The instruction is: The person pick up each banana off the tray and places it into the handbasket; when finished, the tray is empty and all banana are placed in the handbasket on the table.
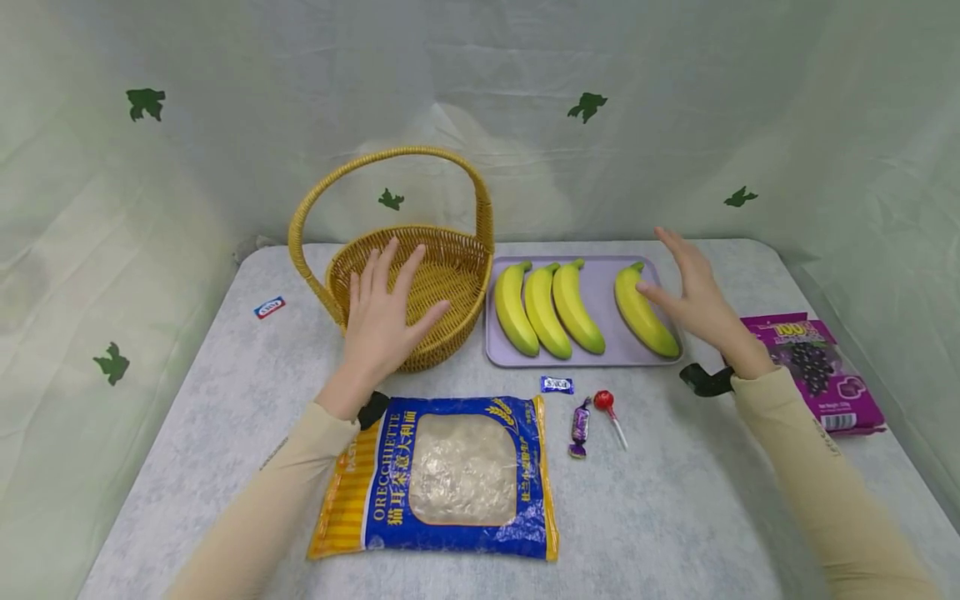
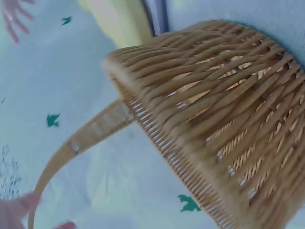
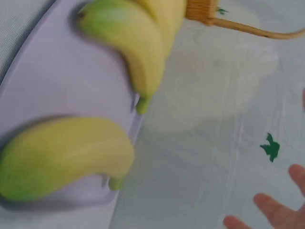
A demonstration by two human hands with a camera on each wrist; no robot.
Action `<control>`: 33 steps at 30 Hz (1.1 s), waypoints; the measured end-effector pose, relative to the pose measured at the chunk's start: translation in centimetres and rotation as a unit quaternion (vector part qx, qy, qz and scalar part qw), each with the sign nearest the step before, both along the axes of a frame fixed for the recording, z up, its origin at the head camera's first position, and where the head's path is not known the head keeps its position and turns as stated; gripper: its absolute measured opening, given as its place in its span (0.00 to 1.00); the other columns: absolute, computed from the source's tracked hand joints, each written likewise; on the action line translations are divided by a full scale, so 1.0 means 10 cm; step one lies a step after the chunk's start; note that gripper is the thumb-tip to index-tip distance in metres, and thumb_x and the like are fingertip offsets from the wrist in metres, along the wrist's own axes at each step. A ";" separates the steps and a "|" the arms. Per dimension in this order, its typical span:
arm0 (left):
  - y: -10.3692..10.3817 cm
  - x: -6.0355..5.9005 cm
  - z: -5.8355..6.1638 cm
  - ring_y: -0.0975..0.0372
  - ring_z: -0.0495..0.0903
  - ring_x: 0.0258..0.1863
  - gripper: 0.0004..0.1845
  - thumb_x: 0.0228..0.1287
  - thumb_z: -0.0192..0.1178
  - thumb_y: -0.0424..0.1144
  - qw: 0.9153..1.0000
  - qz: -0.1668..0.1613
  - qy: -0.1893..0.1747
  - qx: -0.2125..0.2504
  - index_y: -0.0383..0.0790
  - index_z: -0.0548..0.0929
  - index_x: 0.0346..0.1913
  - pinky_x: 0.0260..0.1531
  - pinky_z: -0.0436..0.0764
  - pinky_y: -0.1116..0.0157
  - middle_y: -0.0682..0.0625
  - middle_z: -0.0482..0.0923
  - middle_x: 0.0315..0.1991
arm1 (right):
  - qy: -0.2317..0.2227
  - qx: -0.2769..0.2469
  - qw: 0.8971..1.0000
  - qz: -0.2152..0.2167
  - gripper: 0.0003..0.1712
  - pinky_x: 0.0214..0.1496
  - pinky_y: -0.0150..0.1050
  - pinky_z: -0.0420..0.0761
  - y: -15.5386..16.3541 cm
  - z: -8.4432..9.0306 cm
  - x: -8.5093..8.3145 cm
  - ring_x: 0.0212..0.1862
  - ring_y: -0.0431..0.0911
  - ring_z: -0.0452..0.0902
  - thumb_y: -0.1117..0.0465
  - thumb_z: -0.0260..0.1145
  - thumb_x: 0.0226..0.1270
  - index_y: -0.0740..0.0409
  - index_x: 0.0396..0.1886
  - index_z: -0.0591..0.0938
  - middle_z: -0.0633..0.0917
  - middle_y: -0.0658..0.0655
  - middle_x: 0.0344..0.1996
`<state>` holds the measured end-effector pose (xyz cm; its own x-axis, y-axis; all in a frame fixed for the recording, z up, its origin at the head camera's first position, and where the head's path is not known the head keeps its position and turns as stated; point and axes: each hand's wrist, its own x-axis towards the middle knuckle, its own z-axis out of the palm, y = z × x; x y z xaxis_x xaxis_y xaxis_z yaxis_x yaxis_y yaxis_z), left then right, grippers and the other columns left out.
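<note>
My left hand (image 1: pixel 384 321) hovers with fingers spread in front of the yellow wicker basket (image 1: pixel 450 346), whose tall handle (image 2: pixel 88 136) arches up. Nothing is in its grasp. Over at the right, my right hand (image 1: pixel 701 300) is held up with thumb and fingers apart, beside a banana (image 1: pixel 641 312). That banana lies on a lilac tray (image 1: pixel 607 292), apart from three others, such as the nearest banana (image 1: pixel 577 308). In the right wrist view the fingertips (image 3: pixel 271 210) show off to the side of the tray, touching no banana.
A blue pasta bag (image 1: pixel 465 475) lies at the front. Near it are a blue-wrapped candy (image 1: pixel 557 384), a purple-wrapped candy (image 1: pixel 580 427) and a red lollipop (image 1: pixel 604 401). A purple grape-print packet (image 1: pixel 817 367) sits at right, a small red-and-blue candy (image 1: pixel 269 307) at left.
</note>
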<state>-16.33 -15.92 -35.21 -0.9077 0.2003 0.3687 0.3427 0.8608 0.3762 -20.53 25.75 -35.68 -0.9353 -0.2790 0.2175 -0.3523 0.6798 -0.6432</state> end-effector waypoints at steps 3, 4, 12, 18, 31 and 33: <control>-0.11 0.09 0.05 0.50 0.43 0.73 0.39 0.67 0.47 0.65 0.994 -0.061 0.037 0.081 0.52 0.55 0.75 0.65 0.49 0.40 0.47 0.44 0.75 | -0.038 -0.090 0.995 0.006 0.45 0.68 0.65 0.45 0.03 0.06 0.01 0.73 0.60 0.42 0.54 0.61 0.69 0.47 0.78 0.47 0.48 0.58 0.75; -0.15 0.11 0.06 0.49 0.46 0.72 0.38 0.67 0.47 0.65 0.989 -0.081 0.052 0.108 0.51 0.57 0.74 0.64 0.53 0.39 0.48 0.46 0.75 | -0.052 -0.114 0.992 0.009 0.44 0.68 0.65 0.46 0.03 0.08 0.01 0.73 0.60 0.43 0.56 0.61 0.70 0.45 0.78 0.47 0.47 0.56 0.75; -0.53 0.25 0.07 0.54 0.65 0.63 0.28 0.69 0.56 0.48 0.941 -0.114 0.170 0.271 0.29 0.71 0.63 0.60 0.69 0.57 0.39 0.63 0.65 | -0.155 -0.197 0.968 0.026 0.41 0.67 0.65 0.49 0.14 0.08 -0.07 0.72 0.61 0.46 0.56 0.57 0.73 0.38 0.77 0.47 0.46 0.55 0.75; -0.65 0.36 0.12 0.52 0.65 0.60 0.24 0.60 0.57 0.24 0.919 -0.045 0.176 0.350 0.26 0.71 0.61 0.57 0.70 0.61 0.33 0.61 0.63 | -0.232 -0.207 0.950 0.022 0.42 0.69 0.61 0.49 0.19 -0.02 -0.16 0.72 0.60 0.44 0.52 0.58 0.72 0.42 0.77 0.46 0.43 0.58 0.75; -0.93 0.17 -0.12 0.54 0.57 0.68 0.36 0.66 0.54 0.23 0.925 -0.036 0.044 0.375 0.43 0.56 0.74 0.67 0.56 0.48 0.46 0.49 0.73 | -0.323 -0.164 0.932 0.012 0.40 0.66 0.67 0.47 0.20 -0.28 -0.35 0.72 0.64 0.37 0.62 0.57 0.71 0.53 0.77 0.49 0.40 0.65 0.74; -0.94 0.15 -0.14 0.52 0.57 0.68 0.37 0.66 0.53 0.23 0.925 -0.041 0.034 0.377 0.45 0.54 0.75 0.66 0.56 0.48 0.46 0.49 0.74 | -0.327 -0.156 0.932 0.012 0.40 0.67 0.66 0.48 0.20 -0.30 -0.38 0.72 0.64 0.37 0.62 0.58 0.71 0.55 0.77 0.50 0.41 0.66 0.74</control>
<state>-14.78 -25.31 -36.63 -0.8711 -0.0704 0.4861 0.4389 0.3326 0.8347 -24.30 27.74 -38.70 -0.8908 -0.3203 -0.3224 0.1708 0.4215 -0.8906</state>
